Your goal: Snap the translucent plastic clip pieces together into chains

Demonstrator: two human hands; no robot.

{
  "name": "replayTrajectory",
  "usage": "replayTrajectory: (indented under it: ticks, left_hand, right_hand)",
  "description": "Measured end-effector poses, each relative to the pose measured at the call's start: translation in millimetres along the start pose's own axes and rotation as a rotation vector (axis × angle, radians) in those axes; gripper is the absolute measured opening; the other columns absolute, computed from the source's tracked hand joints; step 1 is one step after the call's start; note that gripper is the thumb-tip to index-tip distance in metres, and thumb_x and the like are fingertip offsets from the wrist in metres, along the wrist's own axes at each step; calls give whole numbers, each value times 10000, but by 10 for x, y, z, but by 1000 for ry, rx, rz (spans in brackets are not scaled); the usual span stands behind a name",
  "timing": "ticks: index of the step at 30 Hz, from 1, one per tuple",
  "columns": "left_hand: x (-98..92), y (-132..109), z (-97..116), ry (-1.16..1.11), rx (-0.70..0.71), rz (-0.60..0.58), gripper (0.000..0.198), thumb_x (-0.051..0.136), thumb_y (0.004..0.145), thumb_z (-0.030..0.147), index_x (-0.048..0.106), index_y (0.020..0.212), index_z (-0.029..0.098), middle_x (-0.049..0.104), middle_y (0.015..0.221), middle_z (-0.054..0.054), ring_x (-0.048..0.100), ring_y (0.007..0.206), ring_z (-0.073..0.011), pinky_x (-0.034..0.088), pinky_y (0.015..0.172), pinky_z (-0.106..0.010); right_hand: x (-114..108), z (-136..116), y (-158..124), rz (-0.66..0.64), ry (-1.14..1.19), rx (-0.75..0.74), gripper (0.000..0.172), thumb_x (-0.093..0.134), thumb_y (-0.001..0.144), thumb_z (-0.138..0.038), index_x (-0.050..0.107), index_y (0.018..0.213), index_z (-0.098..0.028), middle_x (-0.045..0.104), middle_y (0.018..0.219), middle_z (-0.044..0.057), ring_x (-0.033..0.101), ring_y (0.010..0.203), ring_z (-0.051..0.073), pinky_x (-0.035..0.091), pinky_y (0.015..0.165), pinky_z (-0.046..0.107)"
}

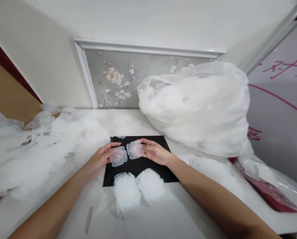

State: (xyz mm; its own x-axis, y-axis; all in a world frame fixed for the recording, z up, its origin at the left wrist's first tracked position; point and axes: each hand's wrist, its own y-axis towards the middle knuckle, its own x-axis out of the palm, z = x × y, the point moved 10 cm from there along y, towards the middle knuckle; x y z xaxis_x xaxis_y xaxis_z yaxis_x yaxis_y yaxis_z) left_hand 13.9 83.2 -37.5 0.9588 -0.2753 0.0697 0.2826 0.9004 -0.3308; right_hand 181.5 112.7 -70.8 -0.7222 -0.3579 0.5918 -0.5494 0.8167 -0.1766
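Note:
My left hand [104, 156] is closed on a translucent plastic piece [118, 156], roughly square with notched corners and small tabs. My right hand [153, 151] grips a second translucent piece [134, 150] of the same shape, just to the right of the first. A narrow gap separates the two pieces, and fingers show faintly through both. They are above a black mat [143, 166]. Two stacks of similar pieces, a left stack [127, 194] and a right stack [150, 186], sit side by side at the mat's front edge, closer to me.
Loose translucent pieces [44, 156] are heaped across the table's left side. A large full plastic bag [195, 109] stands at the back right, against a framed flower panel [118, 79]. More pieces [213, 169] and a red item under clear plastic [270, 192] lie right of my right arm.

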Motion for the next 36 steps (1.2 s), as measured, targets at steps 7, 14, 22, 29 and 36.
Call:
replayTrajectory:
  ticks: [7, 14, 22, 29, 36]
  left_hand:
    - [30, -4, -24, -49, -54, -96, 610, 579, 708, 178, 525, 1314, 227, 712, 1150, -74, 607, 1145, -264, 416, 1017, -414]
    - [161, -61, 37, 29, -1, -229, 631, 722, 739, 235, 498, 1327, 271, 690, 1173, -76, 610, 1138, -244, 405, 1010, -383]
    - [182, -57, 55, 54, 42, -253, 647, 735, 736, 181, 493, 1331, 258, 689, 1160, -83, 620, 1126, -235, 426, 999, -382]
    - [211, -55, 45, 61, 67, -288, 662, 709, 707, 114, 505, 1320, 258, 663, 1226, -83, 611, 1145, -223, 417, 1018, -375]
    - [121, 2, 45, 159, 93, -172, 562, 768, 677, 182, 614, 1217, 217, 711, 1123, -88, 651, 1042, -245, 460, 941, -375]
  right_hand:
    - [-4, 19, 1, -24, -21, 15, 415, 643, 636, -41, 631, 1030, -172, 716, 938, 50, 685, 886, 165, 542, 861, 319]
    - [-7, 14, -17, -27, -48, 20, 523, 554, 554, -2, 627, 1041, -180, 716, 992, 64, 681, 939, 193, 540, 888, 341]
    - [91, -115, -64, -28, -196, -157, 777, 590, 584, 6, 456, 1277, -318, 650, 1180, 15, 676, 956, 165, 527, 855, 318]
    - [256, -133, -100, -68, -569, -309, 522, 472, 707, -52, 554, 1191, -231, 689, 1074, 31, 663, 1022, 184, 436, 1022, 410]
    - [305, -298, -166, 22, -787, -491, 220, 593, 792, -169, 685, 977, -244, 613, 1235, 66, 599, 1123, 222, 457, 992, 395]
